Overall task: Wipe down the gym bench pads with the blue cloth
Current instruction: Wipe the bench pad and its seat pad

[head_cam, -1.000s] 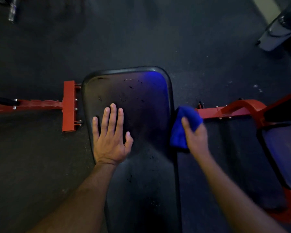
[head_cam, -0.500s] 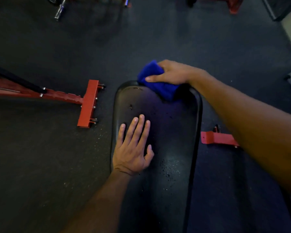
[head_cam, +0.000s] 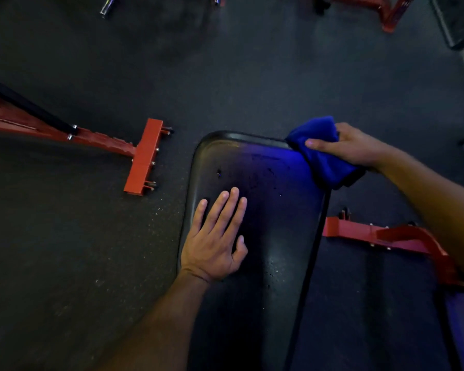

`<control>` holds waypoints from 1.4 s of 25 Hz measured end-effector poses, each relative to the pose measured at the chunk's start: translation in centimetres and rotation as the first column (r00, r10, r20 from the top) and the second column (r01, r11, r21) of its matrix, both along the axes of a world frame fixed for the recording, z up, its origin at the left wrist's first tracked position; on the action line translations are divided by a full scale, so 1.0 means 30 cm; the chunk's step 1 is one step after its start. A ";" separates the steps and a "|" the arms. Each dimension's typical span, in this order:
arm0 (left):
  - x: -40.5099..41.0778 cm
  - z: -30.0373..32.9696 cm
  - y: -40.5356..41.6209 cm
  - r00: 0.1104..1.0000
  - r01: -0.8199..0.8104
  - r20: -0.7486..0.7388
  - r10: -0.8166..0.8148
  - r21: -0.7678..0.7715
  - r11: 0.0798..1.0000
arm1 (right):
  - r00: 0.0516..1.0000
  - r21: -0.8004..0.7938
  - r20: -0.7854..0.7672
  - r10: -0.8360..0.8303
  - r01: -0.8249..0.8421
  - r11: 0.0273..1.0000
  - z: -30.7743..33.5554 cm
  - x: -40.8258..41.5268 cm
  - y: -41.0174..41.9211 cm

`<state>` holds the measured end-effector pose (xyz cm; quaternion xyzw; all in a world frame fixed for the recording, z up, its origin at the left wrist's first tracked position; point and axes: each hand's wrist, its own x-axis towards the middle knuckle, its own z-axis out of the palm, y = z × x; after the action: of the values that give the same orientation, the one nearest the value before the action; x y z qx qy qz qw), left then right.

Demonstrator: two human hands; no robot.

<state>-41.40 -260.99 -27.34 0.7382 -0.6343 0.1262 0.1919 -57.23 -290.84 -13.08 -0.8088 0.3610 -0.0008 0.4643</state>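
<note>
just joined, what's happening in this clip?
A person is wiping a black gym bench pad with a blue cloth. The right hand grips the bunched cloth at the pad's far right corner, over the edge. The left hand lies flat, fingers straight, on the left side of the pad, apparently steadying it. Small specks or droplets show on the pad surface. Red frame parts sit on the dark floor on both sides.

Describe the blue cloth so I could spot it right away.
Find the long black bench pad in the middle of the dark floor. At its far right corner, the right hand grips a bunched blue cloth. It is the only bright blue thing among black padding and red frames.
</note>
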 end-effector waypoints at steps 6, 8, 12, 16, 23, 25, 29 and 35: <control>0.006 0.003 0.002 1.000 -0.001 0.001 0.001 0.002 1.000 | 0.940 -0.166 -0.104 0.326 -0.339 0.926 0.014 0.486 0.101; 0.003 0.007 0.001 1.000 0.004 -0.007 -0.004 -0.005 1.000 | 0.922 -0.145 -0.108 0.373 -0.385 0.911 0.013 0.564 0.126; 0.007 0.001 0.005 1.000 0.018 -0.023 -0.018 -0.020 1.000 | 0.961 -0.129 -0.017 0.277 -0.277 0.952 0.026 0.319 0.070; 0.008 -0.007 0.003 1.000 0.018 -0.025 -0.018 -0.016 1.000 | 0.999 -0.085 0.033 0.024 -0.021 0.996 0.009 0.029 0.049; 0.002 0.002 0.017 0.999 0.012 -0.031 -0.012 -0.005 1.000 | 0.925 -0.395 -0.169 0.341 -0.380 0.836 0.004 0.557 0.183; 0.007 0.010 0.018 0.999 0.018 -0.034 -0.018 0.000 1.000 | 0.916 -0.445 -0.158 0.370 -0.400 0.801 -0.026 0.633 0.221; -0.002 0.071 0.027 0.994 0.012 -0.113 -0.009 0.027 1.000 | 0.964 -0.495 -0.108 0.243 -0.264 0.828 0.004 0.607 0.254; -0.135 -0.137 0.338 0.996 0.034 -0.083 -0.031 0.042 0.999 | 0.953 -0.670 -0.133 0.273 -0.289 0.683 -0.055 0.617 0.282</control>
<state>-45.44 -250.84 -31.46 0.7364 -0.6403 0.0787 0.2036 -38.71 -282.37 -14.74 -0.9678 0.2119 -0.0531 0.1251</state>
